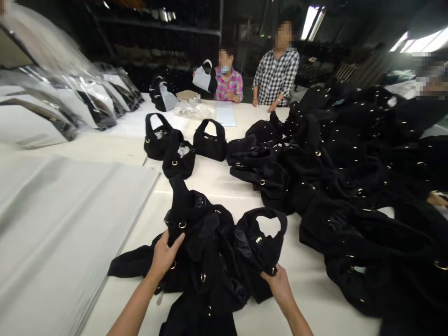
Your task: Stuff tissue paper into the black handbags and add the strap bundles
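Note:
Black fabric handbags with gold rings lie in a heap in front of me. My left hand grips a black handbag at the heap's left side, just below its gold ring, with thumb and fingers apart around the cloth. On the right, my right hand pinches the lower side of another black handbag. That bag's handle loop stands up, and a small metal zip pull shows at its opening. The fingertips of both hands are partly hidden by the dark fabric.
A large pile of black handbags fills the right side. Several finished-looking bags stand farther back. White sheets lie stacked at left, with plastic-wrapped bags behind. Two people are across the table; one holds up a bag.

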Demonstrator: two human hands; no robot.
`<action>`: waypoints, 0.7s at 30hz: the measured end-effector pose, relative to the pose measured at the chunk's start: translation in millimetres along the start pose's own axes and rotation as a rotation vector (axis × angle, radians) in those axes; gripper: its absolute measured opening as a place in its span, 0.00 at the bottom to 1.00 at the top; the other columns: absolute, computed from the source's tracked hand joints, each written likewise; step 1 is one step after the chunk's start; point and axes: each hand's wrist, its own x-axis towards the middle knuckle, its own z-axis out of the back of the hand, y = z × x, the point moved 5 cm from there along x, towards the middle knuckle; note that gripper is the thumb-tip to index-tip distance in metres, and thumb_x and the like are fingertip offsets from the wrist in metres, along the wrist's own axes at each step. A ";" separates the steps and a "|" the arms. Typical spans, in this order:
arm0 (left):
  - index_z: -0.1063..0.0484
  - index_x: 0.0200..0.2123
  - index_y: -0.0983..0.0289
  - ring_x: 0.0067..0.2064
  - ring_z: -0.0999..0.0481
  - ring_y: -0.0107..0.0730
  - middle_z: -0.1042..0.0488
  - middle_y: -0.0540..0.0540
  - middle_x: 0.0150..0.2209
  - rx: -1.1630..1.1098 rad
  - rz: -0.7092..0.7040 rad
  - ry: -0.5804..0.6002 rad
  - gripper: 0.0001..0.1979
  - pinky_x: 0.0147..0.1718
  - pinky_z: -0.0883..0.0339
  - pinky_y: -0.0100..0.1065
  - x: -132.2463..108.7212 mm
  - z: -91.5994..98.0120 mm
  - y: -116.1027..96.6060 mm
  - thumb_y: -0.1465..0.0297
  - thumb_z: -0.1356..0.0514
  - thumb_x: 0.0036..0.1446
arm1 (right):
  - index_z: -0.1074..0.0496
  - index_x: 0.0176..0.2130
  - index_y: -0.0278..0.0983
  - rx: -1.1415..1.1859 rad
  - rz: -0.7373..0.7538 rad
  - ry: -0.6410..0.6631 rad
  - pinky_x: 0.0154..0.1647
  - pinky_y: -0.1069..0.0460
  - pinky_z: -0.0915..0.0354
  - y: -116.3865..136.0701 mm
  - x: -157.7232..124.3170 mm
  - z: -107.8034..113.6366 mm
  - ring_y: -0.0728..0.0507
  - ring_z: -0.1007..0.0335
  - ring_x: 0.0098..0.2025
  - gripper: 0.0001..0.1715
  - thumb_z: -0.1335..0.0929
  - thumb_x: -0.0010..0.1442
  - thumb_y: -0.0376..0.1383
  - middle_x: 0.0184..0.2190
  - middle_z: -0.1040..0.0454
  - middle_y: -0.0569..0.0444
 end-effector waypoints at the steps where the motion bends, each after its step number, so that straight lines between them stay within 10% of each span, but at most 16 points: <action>1: 0.31 0.52 0.65 0.53 0.26 0.50 0.24 0.62 0.51 -0.049 0.034 -0.017 0.29 0.53 0.32 0.45 -7.3 15.0 8.4 0.48 0.45 0.58 | 0.26 0.33 0.33 0.015 -0.026 0.016 0.38 0.48 0.32 -5.3 -3.6 -4.9 0.39 0.27 0.35 0.15 0.29 0.43 0.37 0.30 0.21 0.51; 6: 0.25 0.48 0.66 0.54 0.26 0.51 0.22 0.60 0.48 -0.177 0.108 -0.087 0.29 0.56 0.34 0.46 -30.0 62.4 34.0 0.48 0.46 0.58 | 0.25 0.35 0.32 0.074 -0.110 0.020 0.41 0.46 0.30 -8.7 -0.4 -13.8 0.36 0.25 0.39 0.21 0.27 0.40 0.41 0.34 0.20 0.49; 12: 0.30 0.54 0.61 0.56 0.27 0.43 0.23 0.58 0.51 -0.292 0.017 0.073 0.27 0.61 0.38 0.43 -36.4 57.1 25.5 0.51 0.42 0.57 | 0.27 0.32 0.35 -0.008 0.015 0.060 0.36 0.48 0.33 29.7 2.5 -18.0 0.39 0.28 0.32 0.16 0.31 0.39 0.36 0.26 0.24 0.55; 16: 0.43 0.61 0.66 0.46 0.21 0.50 0.21 0.60 0.41 -0.204 0.137 0.038 0.44 0.51 0.28 0.48 11.1 56.0 24.6 0.48 0.35 0.48 | 0.31 0.31 0.37 -0.184 0.244 0.110 0.35 0.50 0.35 75.2 10.5 -37.4 0.40 0.29 0.33 0.14 0.39 0.41 0.33 0.27 0.26 0.55; 21: 0.32 0.51 0.64 0.51 0.25 0.59 0.24 0.65 0.49 0.044 0.185 -0.124 0.34 0.50 0.28 0.50 90.7 54.2 16.7 0.54 0.33 0.42 | 0.33 0.27 0.38 -0.323 0.369 0.149 0.45 0.49 0.36 121.0 43.7 -87.6 0.42 0.30 0.35 0.07 0.39 0.44 0.30 0.27 0.27 0.56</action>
